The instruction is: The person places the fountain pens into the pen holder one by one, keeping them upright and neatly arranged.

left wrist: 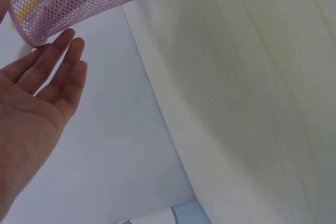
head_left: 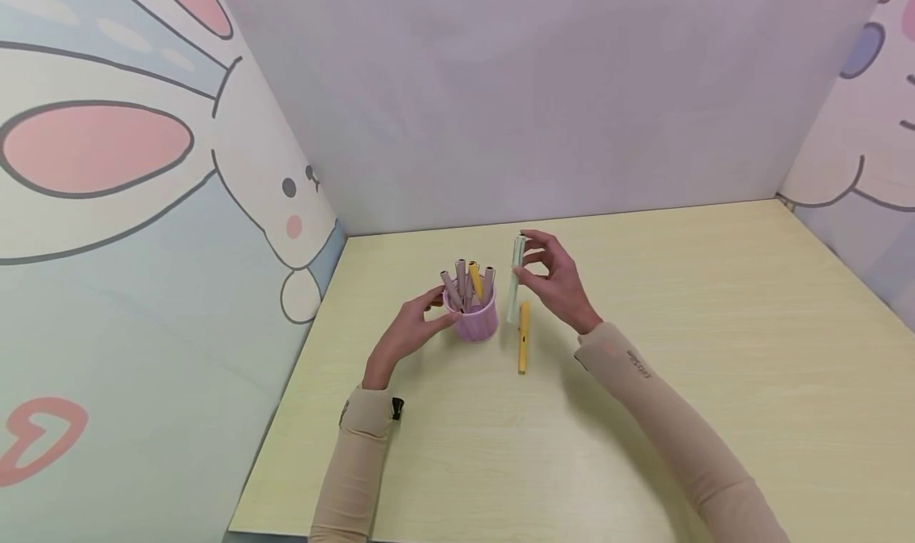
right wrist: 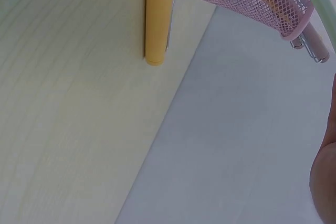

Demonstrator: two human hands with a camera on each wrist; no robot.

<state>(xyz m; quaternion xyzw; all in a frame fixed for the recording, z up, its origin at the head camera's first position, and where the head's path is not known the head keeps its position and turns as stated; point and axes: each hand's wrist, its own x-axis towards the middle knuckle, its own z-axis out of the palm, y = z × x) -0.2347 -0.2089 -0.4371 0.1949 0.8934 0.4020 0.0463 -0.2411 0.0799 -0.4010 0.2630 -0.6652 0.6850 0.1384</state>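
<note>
Pale yellow table (head_left: pixel 715 352) bearing a pink mesh cup (head_left: pixel 474 321) of pens. Left hand (head_left: pixel 409 330), fingers straight, touches the cup's left side; right hand (head_left: pixel 554 277) pinches a pale green pen (head_left: pixel 515 281) upright, right of the cup. Yellow pen (head_left: pixel 523 336) lies just right of the cup.

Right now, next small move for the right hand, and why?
Probably carry the pale green pen left and lower it into the pink mesh cup. The right hand pinches it upright just beside the cup, the left hand touches the cup's side with straight fingers, and other pens already stand inside. A yellow pen lies on the table.
</note>
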